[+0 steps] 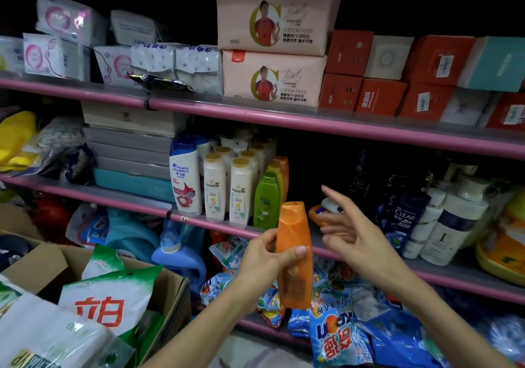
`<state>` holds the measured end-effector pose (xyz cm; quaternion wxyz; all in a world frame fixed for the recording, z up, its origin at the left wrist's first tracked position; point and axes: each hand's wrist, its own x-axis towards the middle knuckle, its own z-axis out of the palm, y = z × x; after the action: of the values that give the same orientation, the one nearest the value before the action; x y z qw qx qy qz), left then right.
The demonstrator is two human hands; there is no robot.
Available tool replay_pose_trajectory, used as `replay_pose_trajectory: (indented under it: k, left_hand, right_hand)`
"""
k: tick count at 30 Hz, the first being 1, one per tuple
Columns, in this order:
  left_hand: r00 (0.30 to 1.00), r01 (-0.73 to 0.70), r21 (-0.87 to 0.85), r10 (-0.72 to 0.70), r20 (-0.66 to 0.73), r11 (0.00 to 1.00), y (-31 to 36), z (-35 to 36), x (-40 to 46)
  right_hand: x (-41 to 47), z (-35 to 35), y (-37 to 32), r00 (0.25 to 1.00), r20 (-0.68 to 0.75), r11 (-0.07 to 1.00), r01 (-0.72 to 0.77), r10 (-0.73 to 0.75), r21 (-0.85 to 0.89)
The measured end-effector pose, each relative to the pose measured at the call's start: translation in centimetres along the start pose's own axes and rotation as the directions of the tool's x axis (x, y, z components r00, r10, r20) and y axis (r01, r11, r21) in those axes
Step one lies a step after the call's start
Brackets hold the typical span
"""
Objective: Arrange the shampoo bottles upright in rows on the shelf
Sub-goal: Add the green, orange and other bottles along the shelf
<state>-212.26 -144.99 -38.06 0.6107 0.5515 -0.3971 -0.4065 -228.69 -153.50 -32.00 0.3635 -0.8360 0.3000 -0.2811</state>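
Orange shampoo bottle [295, 254] held upright, cap up, in front of the pink-edged shelf [355, 249], gripped around its middle by the left hand [262, 265], thumb across the front. Just right of the bottle, right hand [355, 234] spread with fingers loose, grasping nothing. Behind and left of the bottle, standing in rows on the shelf: green bottle [266, 204], two white Pantene bottles [227, 190], Head & Shoulders bottle [185, 177]. Behind the right hand, another orange bottle [318, 212] lying flat

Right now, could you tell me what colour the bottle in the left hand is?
Orange, cap included: the shampoo bottle in the left hand shows best in the head view.
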Motion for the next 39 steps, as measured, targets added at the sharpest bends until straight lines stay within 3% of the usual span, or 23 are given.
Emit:
replay_pose_trajectory:
  k: [4, 8, 11, 14, 17, 22, 24, 27, 29, 32, 36, 39]
  left_hand:
    - [0.999, 0.000, 0.012, -0.001, 0.040, 1.000, -0.1, -0.1, -0.2]
    - [1.000, -0.014, 0.020, 0.013, 0.025, 1.000, -0.2, 0.3, -0.6]
    - [0.999, -0.035, 0.034, 0.035, 0.003, 0.999, -0.1, 0.0, -0.2]
    - [0.995, -0.080, 0.185, 0.089, -0.039, 0.980, 0.1, -0.1, 0.9]
    - [0.983, -0.101, 0.314, 0.143, -0.113, 0.944, -0.1, 0.3, 1.9]
    - [0.980, -0.079, 0.373, 0.141, -0.140, 0.924, -0.9, 1.0, 4.0]
    - [0.970, -0.055, 0.380, 0.140, -0.199, 0.924, -1.4, 1.0, 5.1]
    - [0.917, -0.015, 0.451, 0.192, -0.350, 0.893, -1.9, 0.3, 6.8]
    - [0.860, -0.015, 0.476, 0.254, -0.443, 0.879, -2.4, -0.1, 8.0]
    - [0.803, 0.038, 0.488, 0.264, -0.535, 0.872, -3.4, 0.0, 9.9]
    - [0.742, 0.202, 0.456, 0.168, -0.649, 0.867, -6.1, 0.7, 11.5]
    - [0.663, 0.335, 0.401, 0.089, -0.743, 0.853, -8.0, 1.0, 12.2]
  right_hand:
    - [0.4, 1.1, -0.8, 0.989, 0.064, 0.984, 0.139, -0.133, -0.108]
    - [0.7, 2.0, -0.2, 0.985, -0.010, 0.983, 0.173, -0.174, -0.064]
    - [0.7, 2.8, 0.5, 0.995, 0.018, 0.990, 0.098, -0.101, 0.100]
    - [1.1, 3.4, 1.3, 0.998, 0.034, 0.961, -0.056, 0.049, 0.272]
    - [1.9, 3.5, 1.8, 0.995, 0.065, 0.967, -0.083, 0.069, 0.241]
    - [4.7, 3.3, 2.9, 0.996, -0.052, 0.993, -0.072, 0.077, 0.089]
    - [6.9, 2.8, 3.8, 0.981, -0.170, 0.993, -0.073, 0.088, 0.090]
    - [11.8, 1.6, 5.6, 0.911, -0.386, 0.989, -0.117, 0.144, 0.093]
    - [15.8, 1.1, 7.0, 0.878, -0.443, 0.983, -0.162, 0.185, 0.088]
    - [21.0, 1.4, 9.4, 0.871, -0.424, 0.964, -0.265, 0.247, 0.017]
    - [24.7, 3.4, 12.2, 0.913, -0.309, 0.958, -0.286, 0.265, -0.024]
    - [25.6, 4.6, 13.5, 0.909, -0.293, 0.955, -0.289, 0.296, 0.066]
